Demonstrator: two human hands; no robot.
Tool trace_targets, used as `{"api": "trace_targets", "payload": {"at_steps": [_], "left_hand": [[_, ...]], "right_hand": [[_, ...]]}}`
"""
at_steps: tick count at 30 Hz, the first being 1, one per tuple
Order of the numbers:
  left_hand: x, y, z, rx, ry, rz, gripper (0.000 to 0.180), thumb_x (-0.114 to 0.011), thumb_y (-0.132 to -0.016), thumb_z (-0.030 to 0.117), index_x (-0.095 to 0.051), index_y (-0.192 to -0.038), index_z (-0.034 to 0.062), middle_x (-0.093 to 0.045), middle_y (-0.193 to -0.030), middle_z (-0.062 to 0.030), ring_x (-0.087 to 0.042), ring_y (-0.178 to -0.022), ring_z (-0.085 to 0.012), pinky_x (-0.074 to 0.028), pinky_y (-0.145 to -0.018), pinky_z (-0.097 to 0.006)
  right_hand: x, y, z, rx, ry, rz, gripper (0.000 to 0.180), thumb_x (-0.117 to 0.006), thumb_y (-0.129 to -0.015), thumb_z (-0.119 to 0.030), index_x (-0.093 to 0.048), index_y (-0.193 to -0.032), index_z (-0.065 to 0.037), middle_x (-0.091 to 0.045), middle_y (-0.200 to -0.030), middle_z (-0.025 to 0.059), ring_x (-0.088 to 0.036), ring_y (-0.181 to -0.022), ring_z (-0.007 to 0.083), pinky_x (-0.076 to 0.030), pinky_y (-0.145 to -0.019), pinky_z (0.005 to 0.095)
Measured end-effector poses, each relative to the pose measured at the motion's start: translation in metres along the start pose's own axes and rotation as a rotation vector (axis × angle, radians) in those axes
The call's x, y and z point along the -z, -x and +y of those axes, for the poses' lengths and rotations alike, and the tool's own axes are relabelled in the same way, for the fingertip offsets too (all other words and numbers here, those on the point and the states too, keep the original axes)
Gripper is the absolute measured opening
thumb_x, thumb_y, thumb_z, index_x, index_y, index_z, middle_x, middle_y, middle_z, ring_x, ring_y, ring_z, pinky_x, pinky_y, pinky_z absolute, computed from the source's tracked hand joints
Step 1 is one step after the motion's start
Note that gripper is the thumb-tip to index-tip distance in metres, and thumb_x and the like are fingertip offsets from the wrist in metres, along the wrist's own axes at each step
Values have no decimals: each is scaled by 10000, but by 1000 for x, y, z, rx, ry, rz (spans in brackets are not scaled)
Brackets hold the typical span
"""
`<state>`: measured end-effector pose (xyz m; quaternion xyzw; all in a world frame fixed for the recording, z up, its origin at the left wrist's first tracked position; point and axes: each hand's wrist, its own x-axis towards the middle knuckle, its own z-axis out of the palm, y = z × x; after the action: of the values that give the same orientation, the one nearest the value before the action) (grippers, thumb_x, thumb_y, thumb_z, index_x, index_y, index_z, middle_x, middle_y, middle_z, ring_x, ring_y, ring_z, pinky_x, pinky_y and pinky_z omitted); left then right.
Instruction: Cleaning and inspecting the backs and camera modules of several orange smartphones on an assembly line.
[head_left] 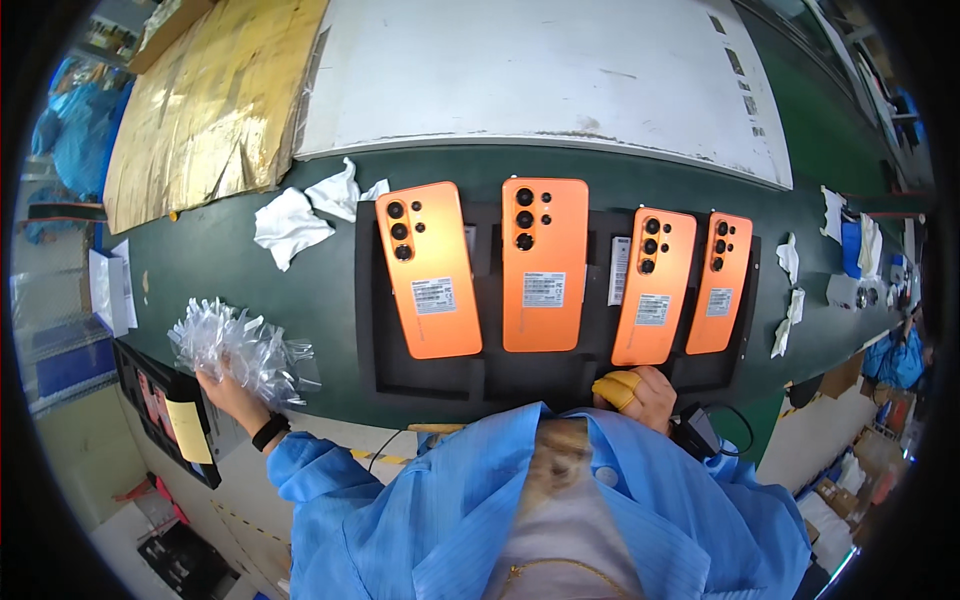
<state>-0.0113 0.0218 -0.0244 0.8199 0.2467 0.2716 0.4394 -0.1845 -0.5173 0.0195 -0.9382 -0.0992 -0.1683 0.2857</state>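
Note:
At the left of the bench my left hand (236, 397), a black band on its wrist, is closed at the near side of a crumpled bunch of clear plastic film (243, 345); the film hides most of its fingertips. My right hand (652, 397) is curled at the near edge of a black foam tray (520, 385), with yellow covers (617, 389) on some fingers. What it holds, if anything, is hidden. Several orange smartphones lie backs up across the tray, each with a white label: one at the left (432, 270), others rightward (545, 265), (655, 285), (720, 282).
White crumpled wipes (291, 228) lie behind the film, and more (788, 322) lie right of the tray. A white board (540, 75) and a yellowish wrapped panel (210, 110) line the back. A black device (695, 432) with a cable sits by my right wrist.

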Motion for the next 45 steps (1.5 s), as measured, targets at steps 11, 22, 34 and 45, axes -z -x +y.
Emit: {"api": "trace_targets", "payload": {"at_steps": [11, 22, 34, 45], "left_hand": [[-7, 6, 37, 70, -259, 60, 515, -640, -978, 271, -530, -1367, -50, -584, -1337, -212, -593, -1132, -304, -463, -1021, -389], [-5, -36, -36, -13, -330, 39, 680, -722, -913, 396, -517, -1373, -60, -590, -1339, -237, -606, -1132, -358, -462, -1024, -419], [19, -42, -24, -186, -298, 4, 825, -769, -874, 337, -380, -1465, -87, -433, -1495, -268, -501, -1309, -379, -417, -1098, -427], [13, 40, 111, -537, -113, -25, 571, -668, -964, 208, -463, -1439, -34, -488, -1460, -196, -506, -1294, -306, -406, -1099, -405]], "right_hand": [[-4, 3, 2, 5, 72, 14, 239, -734, -774, -218, -697, -992, -129, -653, -936, 20, -643, -876, 212, -537, -788, 334], [-8, 6, -6, -20, 86, 125, 218, -755, -771, -213, -681, -945, -105, -629, -860, 30, -636, -846, 207, -535, -769, 316], [31, 7, 13, 49, -40, 392, 173, -700, -840, -168, -703, -994, -88, -682, -912, 56, -646, -808, 237, -527, -705, 354], [128, 86, 132, -816, 759, 553, 294, -713, -849, -193, -671, -1090, -29, -641, -1033, 155, -591, -982, 352, -511, -818, 447]]}}
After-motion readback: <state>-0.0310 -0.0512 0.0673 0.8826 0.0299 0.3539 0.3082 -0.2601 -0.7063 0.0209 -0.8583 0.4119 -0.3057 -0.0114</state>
